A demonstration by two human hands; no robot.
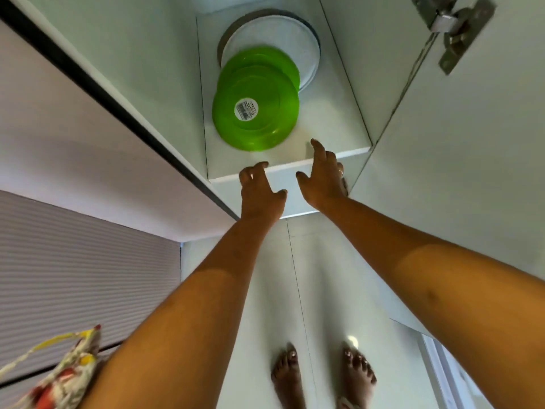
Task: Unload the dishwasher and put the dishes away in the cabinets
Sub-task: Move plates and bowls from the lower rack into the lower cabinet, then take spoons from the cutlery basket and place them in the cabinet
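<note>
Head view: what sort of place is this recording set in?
Probably a home kitchen, at an open wall cabinet. Green plates and white plates sit on a white shelf, and a metal door hinge shows at upper right.

Green plates (256,119) on cabinet shelf (336,134)

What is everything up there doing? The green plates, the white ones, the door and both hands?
Green plates: two stacked on the shelf, sticker side showing, nobody holding them.
White plates: stacked farther back, partly hidden by the green ones.
Cabinet door: open.
Left hand: empty, fingers bent, by the shelf's front edge.
Right hand: empty, fingers spread, by the same edge.
</note>
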